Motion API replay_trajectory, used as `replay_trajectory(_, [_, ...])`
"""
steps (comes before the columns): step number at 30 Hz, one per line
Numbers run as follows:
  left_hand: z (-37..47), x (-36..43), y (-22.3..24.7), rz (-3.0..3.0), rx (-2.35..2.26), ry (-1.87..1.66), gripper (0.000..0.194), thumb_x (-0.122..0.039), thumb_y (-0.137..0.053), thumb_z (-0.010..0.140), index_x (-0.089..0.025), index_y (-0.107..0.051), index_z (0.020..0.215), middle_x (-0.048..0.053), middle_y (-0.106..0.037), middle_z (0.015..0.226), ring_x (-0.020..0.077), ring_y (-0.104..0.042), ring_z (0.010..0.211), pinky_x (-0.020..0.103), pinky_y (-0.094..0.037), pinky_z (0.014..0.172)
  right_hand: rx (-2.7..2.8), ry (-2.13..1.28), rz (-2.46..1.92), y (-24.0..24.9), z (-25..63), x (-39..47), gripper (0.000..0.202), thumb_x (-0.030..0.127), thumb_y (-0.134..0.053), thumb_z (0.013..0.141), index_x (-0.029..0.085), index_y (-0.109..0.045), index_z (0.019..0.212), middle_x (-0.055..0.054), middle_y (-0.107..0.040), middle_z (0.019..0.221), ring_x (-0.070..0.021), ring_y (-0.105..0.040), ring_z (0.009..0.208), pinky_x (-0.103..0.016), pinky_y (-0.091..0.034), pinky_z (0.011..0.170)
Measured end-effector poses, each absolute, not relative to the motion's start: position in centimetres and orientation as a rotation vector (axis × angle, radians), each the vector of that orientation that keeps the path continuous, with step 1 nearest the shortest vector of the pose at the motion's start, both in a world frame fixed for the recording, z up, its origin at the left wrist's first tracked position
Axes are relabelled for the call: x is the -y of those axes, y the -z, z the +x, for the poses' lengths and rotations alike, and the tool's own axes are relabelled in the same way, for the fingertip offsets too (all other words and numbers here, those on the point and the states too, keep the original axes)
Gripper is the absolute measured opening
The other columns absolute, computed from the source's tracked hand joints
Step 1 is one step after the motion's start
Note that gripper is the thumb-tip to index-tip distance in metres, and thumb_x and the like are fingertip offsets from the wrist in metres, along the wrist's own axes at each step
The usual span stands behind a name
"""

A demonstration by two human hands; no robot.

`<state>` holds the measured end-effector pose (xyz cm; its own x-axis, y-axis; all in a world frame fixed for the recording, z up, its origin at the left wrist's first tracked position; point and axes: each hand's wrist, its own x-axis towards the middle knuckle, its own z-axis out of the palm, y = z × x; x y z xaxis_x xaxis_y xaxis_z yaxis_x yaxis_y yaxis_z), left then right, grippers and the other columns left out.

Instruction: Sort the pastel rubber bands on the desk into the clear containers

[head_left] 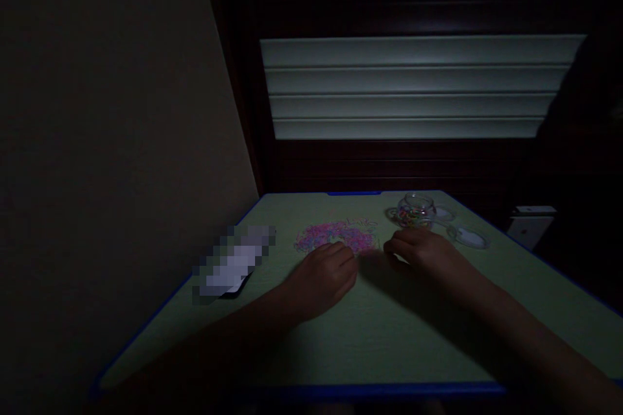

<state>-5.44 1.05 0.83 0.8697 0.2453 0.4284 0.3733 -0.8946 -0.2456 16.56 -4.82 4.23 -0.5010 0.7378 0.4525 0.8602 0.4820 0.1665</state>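
A flat pile of small pink, purple and multicoloured loops that look like rubber bands (335, 235) lies spread on the pale green table. At its near edge rests my left hand (325, 277), fingers curled and closed; whatever is under the fingertips is hidden. To the right of the pile, my right hand (421, 256) is held just above the table, fingers bent toward the thumb in a pinch. Anything between them is too small and dark to make out. Behind the right hand stands an open clear round jar (416, 211) partly filled with mixed coloured bits.
A clear round lid (468, 237) lies right of the jar. A blurred-out phone-like object (236, 266) is at the table's left side. The table (370, 343) has a blue rim; a wall (121, 110) borders it left, a slatted panel (409, 91) behind. White boxes (530, 227) stand beyond the right edge.
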Motion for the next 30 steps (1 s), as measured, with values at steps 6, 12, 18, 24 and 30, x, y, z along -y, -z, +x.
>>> replay_trajectory(6, [-5.5, -1.1, -0.8, -2.718, 0.475, 0.535, 0.018, -0.017, -0.039, 0.092, -0.014, -0.055, 0.086, 0.005, -0.055, 0.082, 0.0174, -0.049, 0.079, 0.032, -0.041, 0.073, 2.265, 0.810, -1.591, -5.3, 17.2, 5.2, 0.017, 0.011, -0.047, 0.084, 0.015, -0.062, 0.077, -0.008, -0.063, 0.077, -0.0177, -0.055, 0.071, -0.029, -0.033, 0.065])
replay_trajectory(12, [-5.6, -1.1, -0.8, -2.726, 0.484, 0.516, 0.017, -0.017, -0.039, 0.092, -0.014, -0.055, 0.088, 0.005, -0.055, 0.083, 0.0178, -0.050, 0.080, 0.032, -0.042, 0.075, 2.064, 0.950, -1.940, -6.1, 18.2, 5.8, 0.017, 0.014, -0.045, 0.083, 0.014, -0.062, 0.084, -0.011, -0.065, 0.081, -0.0219, -0.058, 0.074, -0.032, -0.033, 0.066])
replay_trajectory(18, [-5.6, -1.3, -0.6, -2.726, 0.489, 0.508, 0.018, -0.017, -0.038, 0.092, -0.014, -0.055, 0.089, 0.006, -0.056, 0.084, 0.0183, -0.050, 0.082, 0.033, -0.042, 0.077, 1.899, 0.991, -2.103, -5.9, 19.1, 5.9, 0.020, 0.014, -0.041, 0.084, 0.014, -0.060, 0.078, -0.011, -0.064, 0.076, -0.0219, -0.059, 0.067, -0.033, -0.031, 0.059])
replay_trajectory(24, [-5.7, -1.3, -0.7, -2.734, 0.487, 0.499, 0.017, -0.017, -0.039, 0.092, -0.014, -0.055, 0.087, 0.005, -0.055, 0.083, 0.0177, -0.049, 0.080, 0.032, -0.042, 0.075, 1.829, 0.993, -2.179, -5.9, 19.3, 6.2, 0.020, 0.011, -0.041, 0.081, 0.013, -0.060, 0.074, -0.012, -0.064, 0.072, -0.0226, -0.059, 0.065, -0.032, -0.029, 0.055])
replay_trajectory(30, [-5.6, -1.1, -0.8, -2.724, 0.472, 0.537, 0.019, -0.017, -0.038, 0.092, -0.015, -0.055, 0.085, 0.005, -0.055, 0.080, 0.0169, -0.050, 0.077, 0.031, -0.042, 0.073, 1.805, 1.011, -2.177, -5.8, 19.5, 6.2, 0.022, 0.010, -0.041, 0.081, 0.014, -0.060, 0.072, -0.012, -0.064, 0.070, -0.0220, -0.060, 0.063, -0.032, -0.029, 0.054])
